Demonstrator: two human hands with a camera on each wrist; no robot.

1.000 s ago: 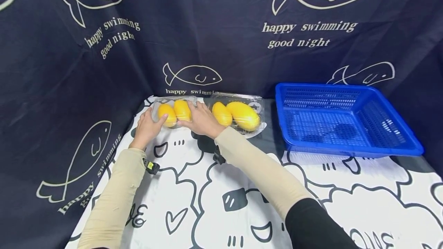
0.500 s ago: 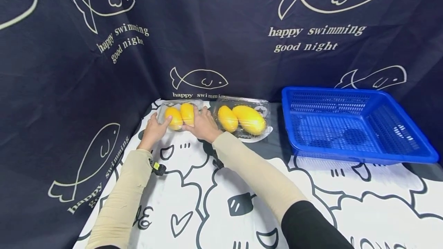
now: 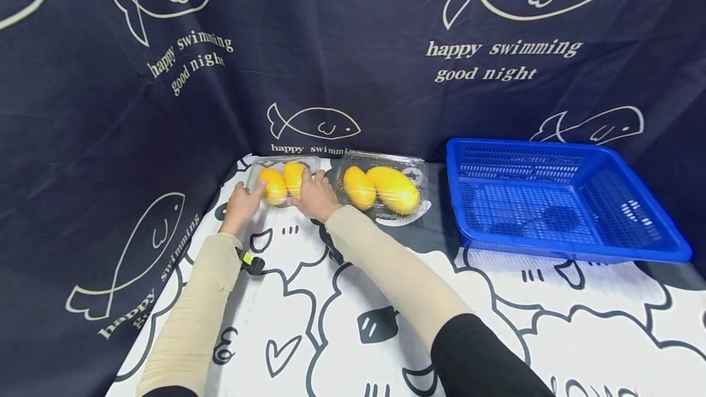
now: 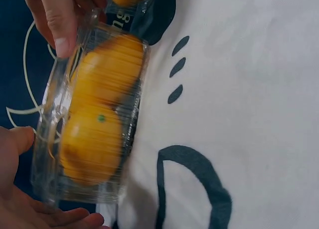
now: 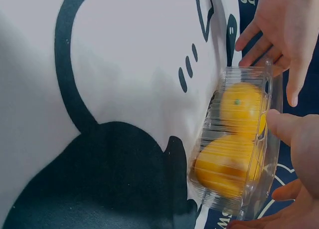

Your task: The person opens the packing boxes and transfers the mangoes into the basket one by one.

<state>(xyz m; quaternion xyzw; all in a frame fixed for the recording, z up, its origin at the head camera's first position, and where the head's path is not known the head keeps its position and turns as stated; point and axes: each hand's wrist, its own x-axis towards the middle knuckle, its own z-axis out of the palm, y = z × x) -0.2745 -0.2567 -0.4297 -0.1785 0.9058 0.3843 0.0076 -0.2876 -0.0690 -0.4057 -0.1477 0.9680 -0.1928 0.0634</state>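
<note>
Left clear clamshell (image 4: 84, 193) sits at back left of the table (image 3: 270, 305), one hand at each end. Two yellow fruits in it: near fruit (image 4: 92, 144) and far fruit (image 4: 109, 72) as the left wrist view has them, touching, green spot on the near one.

Left grip (image 3: 242, 206) at the clamshell's left end: fingers straight and spread, not clasping; thumb points at the rim. Contact there: can't confirm.

Right grip (image 3: 318, 195) at the right end: thumb on the rim, other fingers round by the end. Can't tell whether it's pinching or just touching. It covers part of the far fruit in the head view.

Right clamshell (image 3: 410, 167) just beside, to the right of the right grip. Also two yellow fruits: smaller one (image 3: 359, 188) on the left, larger one (image 3: 394, 190) on the right, lying side by side.

Blue basket (image 3: 540, 242), perforated, well right of the left clamshell. White cloth with black cartoon print on the table. Navy curtain (image 3: 342, 29) behind, fish drawings and "happy swimming good night" lettering. Beige sleeves on both forearms.
</note>
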